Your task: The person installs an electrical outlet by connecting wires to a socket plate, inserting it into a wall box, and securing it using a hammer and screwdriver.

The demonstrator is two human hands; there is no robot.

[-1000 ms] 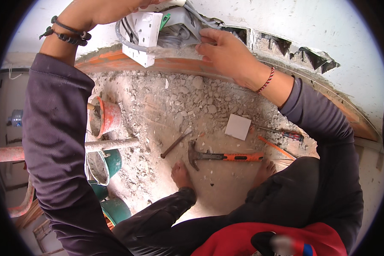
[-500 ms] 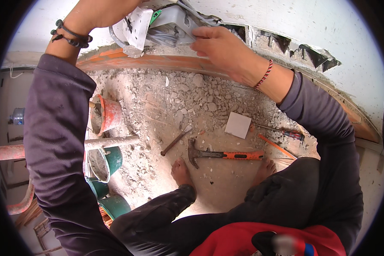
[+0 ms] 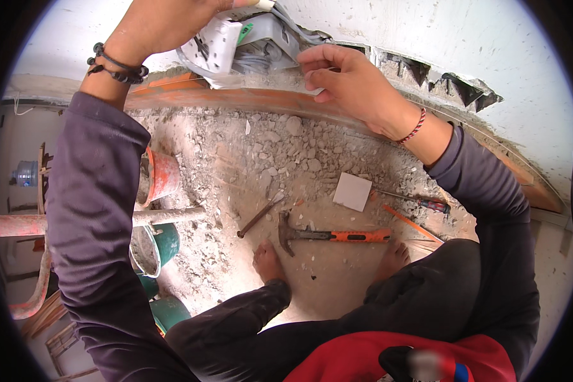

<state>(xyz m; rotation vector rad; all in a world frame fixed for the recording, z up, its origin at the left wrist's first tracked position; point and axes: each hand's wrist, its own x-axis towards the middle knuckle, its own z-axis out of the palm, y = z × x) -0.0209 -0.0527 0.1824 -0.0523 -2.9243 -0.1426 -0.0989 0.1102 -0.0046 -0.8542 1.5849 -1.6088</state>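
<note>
My left hand [image 3: 175,24] is at the top edge, above a white plastic plate [image 3: 221,48] with small holes. Its thumb reaches a pale piece at the grey cables [image 3: 291,22], but the picture edge cuts off most of its fingers. My right hand [image 3: 344,76] hovers just right of a white box [image 3: 279,39], fingers loosely curled and apart, nothing seen in them. Loops of grey cable [image 3: 253,62] lie between plate and box, beside a green strip [image 3: 244,32]. Part of the plate's lower edge is blurred.
Rubble [image 3: 293,143] lies along the broken wall base, with holes [image 3: 468,92] at right. On the floor are a claw hammer [image 3: 344,235], a rusty metal rod [image 3: 259,216], a white tile [image 3: 352,191] and a screwdriver [image 3: 430,204]. Left stand a red bucket [image 3: 164,175] and green buckets [image 3: 169,242].
My right hand has drawn back from the box, rightward and slightly down, its fingers more curled. My left hand has shifted right, and the plate has moved slightly right with it.
</note>
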